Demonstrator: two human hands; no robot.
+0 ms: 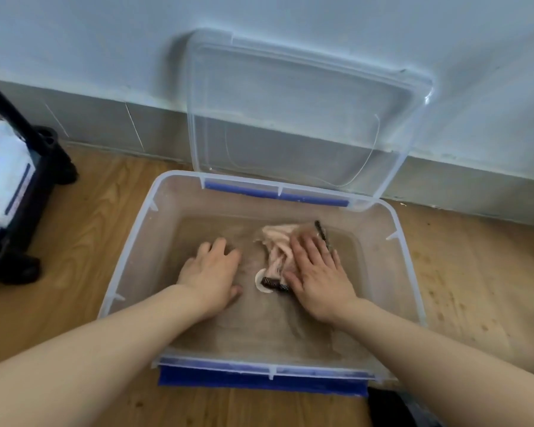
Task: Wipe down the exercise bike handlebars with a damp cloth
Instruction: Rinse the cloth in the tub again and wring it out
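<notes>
Soaking step (head view): both hands work inside a clear plastic storage bin (pixel 127 251) holding what appears to be shallow water; judged as wetting the cloth before any wiping
Cloth: the pale pink cloth (pixel 275 251) with dark trim lies crumpled on the bin floor, right of centre
Right hand: the right hand (pixel 318 278) lies flat on the cloth's right portion, fingers straight, pressing down rather than gripping, probably to push water through the fabric
Left hand: the left hand (pixel 211 272) rests palm-down on the bare bin floor, fingers spread, holding nothing; it sits just beside the cloth's left edge, not touching it, likely as a brace
Lid: the clear lid (pixel 305 112) leans upright against the wall (pixel 74 41) behind the bin, keeping the opening free
Surroundings: wooden floor (pixel 90 211); black frame (pixel 48 155) carrying a white wipes pack (pixel 3 180) at far left
Bike: handlebars not in view
</notes>
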